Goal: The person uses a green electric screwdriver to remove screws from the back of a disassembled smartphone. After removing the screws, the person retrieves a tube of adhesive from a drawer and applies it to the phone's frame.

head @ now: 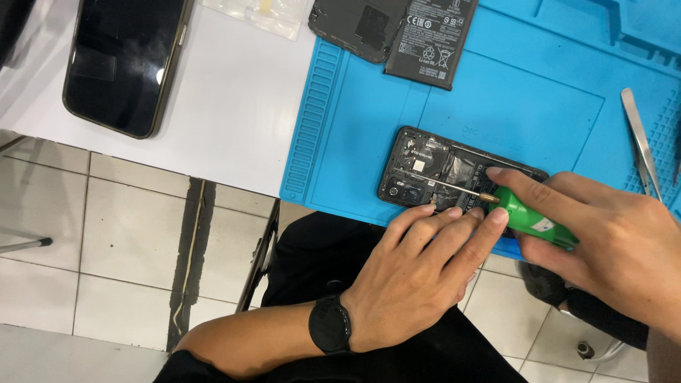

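From the head camera, an opened smartphone point(443, 170) lies back-up near the front edge of a ribbed blue silicone repair mat point(369, 120), which covers the right part of a smooth white tabletop point(234, 106). Its back cover is off, baring dark glossy innards, a round coil and a small camera block at the left end. The right hand point(610, 248) holds a green-handled screwdriver point(528, 216), its grip pinching the plastic handle between forefinger and thumb; the thin steel shaft slants left across the phone, its tip resting near the camera block. The left hand point(418, 273), a round black watch point(330, 325) on the wrist, rests its spread fingertips on the phone's near edge, just beside the screwdriver's brass collar, closed on nothing. Farther back on the mat lie a flat black battery point(429, 39) and a dark grey back cover point(355, 25), touching each other. Metal tweezers point(642, 142) lie at the mat's right. A second, intact phone point(124, 60) with a glossy black screen lies on the tabletop's left.
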